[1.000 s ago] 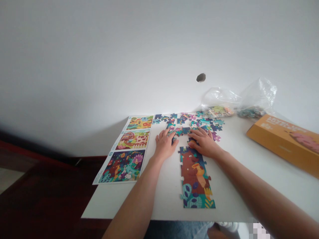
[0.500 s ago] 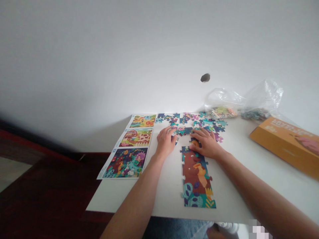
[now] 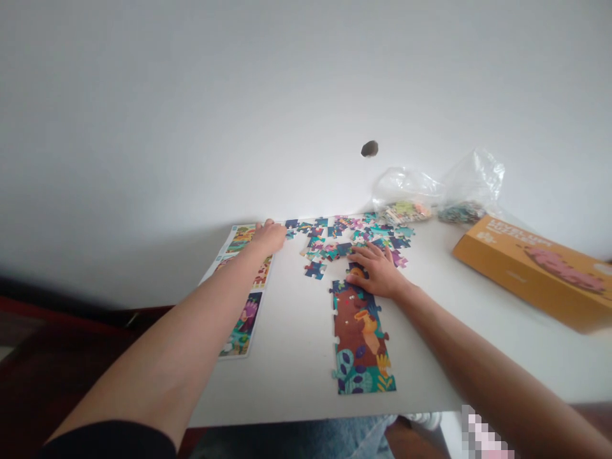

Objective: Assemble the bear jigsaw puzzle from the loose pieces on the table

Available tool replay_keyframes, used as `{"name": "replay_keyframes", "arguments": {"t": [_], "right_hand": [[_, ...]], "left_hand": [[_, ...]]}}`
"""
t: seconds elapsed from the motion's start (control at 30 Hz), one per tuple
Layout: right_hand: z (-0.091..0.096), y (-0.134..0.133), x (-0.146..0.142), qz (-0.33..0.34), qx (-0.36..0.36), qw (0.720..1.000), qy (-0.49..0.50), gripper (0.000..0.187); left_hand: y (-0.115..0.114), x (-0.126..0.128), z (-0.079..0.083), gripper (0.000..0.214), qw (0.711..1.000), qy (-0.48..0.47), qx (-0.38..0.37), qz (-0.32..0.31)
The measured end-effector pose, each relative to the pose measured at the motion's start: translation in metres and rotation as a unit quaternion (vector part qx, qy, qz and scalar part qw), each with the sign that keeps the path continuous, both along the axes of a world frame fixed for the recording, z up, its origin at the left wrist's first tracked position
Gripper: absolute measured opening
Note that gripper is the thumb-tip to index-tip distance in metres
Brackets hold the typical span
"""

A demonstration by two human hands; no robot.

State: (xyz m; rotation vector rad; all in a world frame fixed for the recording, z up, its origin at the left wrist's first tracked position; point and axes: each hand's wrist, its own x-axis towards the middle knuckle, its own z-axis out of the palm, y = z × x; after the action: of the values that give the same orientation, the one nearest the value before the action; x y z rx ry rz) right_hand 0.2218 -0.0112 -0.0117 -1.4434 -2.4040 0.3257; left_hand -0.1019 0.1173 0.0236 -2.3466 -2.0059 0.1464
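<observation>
A partly joined jigsaw strip [image 3: 354, 331] with a brown bear and a honey pot lies upright to my view on the white table. My right hand [image 3: 380, 273] is open at its top end, fingers spread over a piece with an orange round shape and reaching the loose pieces. My left hand [image 3: 270, 237], fingers curled, is at the upper right corner of the printed picture sheet [image 3: 248, 312]. A blue puzzle piece [image 3: 289, 234] shows right beside its fingers; whether they grip it is hidden. Loose puzzle pieces [image 3: 329, 250] lie scattered between and beyond both hands.
Two clear plastic bags [image 3: 406, 191] with more pieces stand against the wall at the back right. An orange puzzle box [image 3: 521, 274] lies on the right of the table [image 3: 291, 382]. The wall has a dark hole [image 3: 370, 149]. My left forearm covers part of the sheet.
My left hand has moved left and away from me, from the loose pieces to the sheet's far corner. My right hand stays at the strip's top. The view has shifted slightly.
</observation>
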Motion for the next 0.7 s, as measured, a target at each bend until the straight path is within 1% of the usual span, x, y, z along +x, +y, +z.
{"name": "replay_keyframes", "arguments": {"t": [0.07, 0.17, 0.4, 0.57, 0.63, 0.7], "right_hand": [[0.000, 0.000, 0.000, 0.001, 0.004, 1.000, 0.000, 0.061], [-0.002, 0.001, 0.000, -0.001, 0.007, 1.000, 0.000, 0.060], [-0.003, 0.001, 0.000, -0.001, 0.007, 1.000, 0.007, 0.061], [-0.004, 0.002, 0.000, -0.004, 0.006, 1.000, 0.009, 0.060], [-0.005, 0.002, 0.000, -0.004, 0.004, 1.000, 0.008, 0.060], [-0.004, 0.002, 0.000, -0.002, 0.003, 1.000, 0.008, 0.060]], "left_hand": [[0.006, 0.005, 0.001, 0.023, 1.000, 0.011, -0.012, -0.006], [0.010, 0.013, 0.000, 0.028, 1.000, 0.019, -0.022, 0.002], [0.007, 0.022, 0.002, 0.040, 0.999, -0.002, -0.021, 0.035], [-0.005, 0.030, 0.003, 0.046, 0.997, -0.032, -0.041, 0.064], [-0.015, 0.034, 0.000, 0.045, 0.995, -0.044, -0.046, 0.073], [-0.029, 0.038, -0.004, 0.039, 0.994, -0.054, -0.046, 0.086]]}}
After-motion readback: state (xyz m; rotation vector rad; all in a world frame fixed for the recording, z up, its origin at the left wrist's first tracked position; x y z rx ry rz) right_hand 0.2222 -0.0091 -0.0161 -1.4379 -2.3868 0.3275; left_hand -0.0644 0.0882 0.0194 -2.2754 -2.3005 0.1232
